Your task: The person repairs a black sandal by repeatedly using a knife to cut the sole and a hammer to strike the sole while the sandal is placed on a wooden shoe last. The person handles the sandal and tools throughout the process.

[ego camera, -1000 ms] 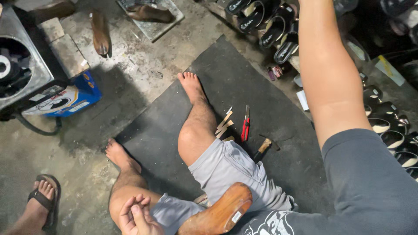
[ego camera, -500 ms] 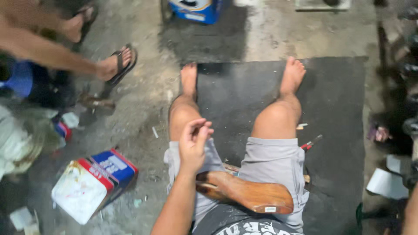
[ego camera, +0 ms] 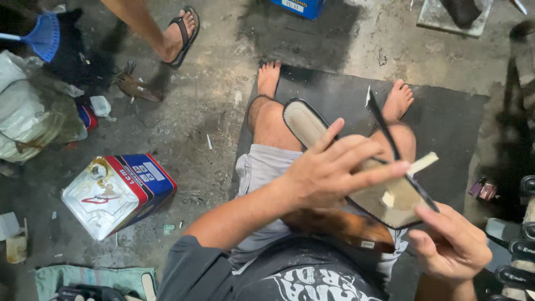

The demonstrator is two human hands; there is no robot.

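Observation:
I sit on a black mat (ego camera: 446, 122) with bare legs stretched out. Both hands hold a sandal sole (ego camera: 305, 124) with a beige footbed and black rim, raised above my lap. My left hand (ego camera: 334, 173) lies across its middle with fingers spread. My right hand (ego camera: 452, 246) grips the heel end from below. A thin black strap (ego camera: 381, 118) rises from the sole, and a small pale tab (ego camera: 423, 163) sticks out near my left fingertips. A brown wooden shoe last (ego camera: 345, 227) rests on my lap under the sole.
A dented red, blue and white tin (ego camera: 114, 192) lies on the concrete to my left. Another person's foot in a flip-flop (ego camera: 179, 33) stands at the top left, near a white sack (ego camera: 25, 120). Dark shoes (ego camera: 518, 262) line the right edge. A blue box (ego camera: 298, 6) sits ahead.
The sandal sole has come up into both hands above my lap; before, my left hand hovered over the last alone. The view has swung further left.

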